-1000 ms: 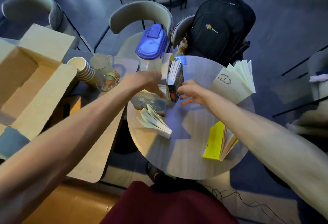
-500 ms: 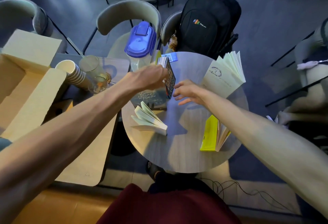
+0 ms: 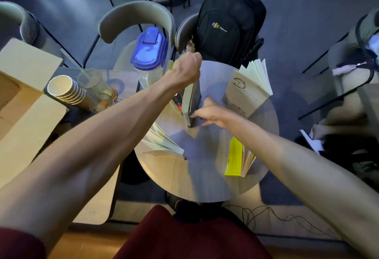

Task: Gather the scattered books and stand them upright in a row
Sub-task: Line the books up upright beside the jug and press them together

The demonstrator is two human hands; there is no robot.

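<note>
1. Left hand [image 3: 185,70]: closed over the top edge of the upright dark-covered paperback book [image 3: 191,102] at the far middle of the round pale wood-grain worktop [image 3: 205,178].
2. Right hand [image 3: 209,112]: fingers spread, pressed against the lower right side of the same book; not closed around it.
3. Remaining books: pale fanned-open paperback [image 3: 162,142] lying near left, yellow-covered paperback [image 3: 235,159] splayed near right, cream-covered paperback with fanned pages [image 3: 248,86] at far right, overhanging the rim.
4. Handling, by judgement: light, flexible covers, loose pages prone to splaying. Best gripped near the spine, covers pinched shut, then set on the bottom edge.
5. Stability: single thin book likely to topple without side support.
6. Edges: blue-lidded clear plastic jug [image 3: 150,57] just beside the row on the left; black backpack [image 3: 229,29] on a chair behind.
7. Open room: bare surface in the near middle, between the two splayed books.
</note>
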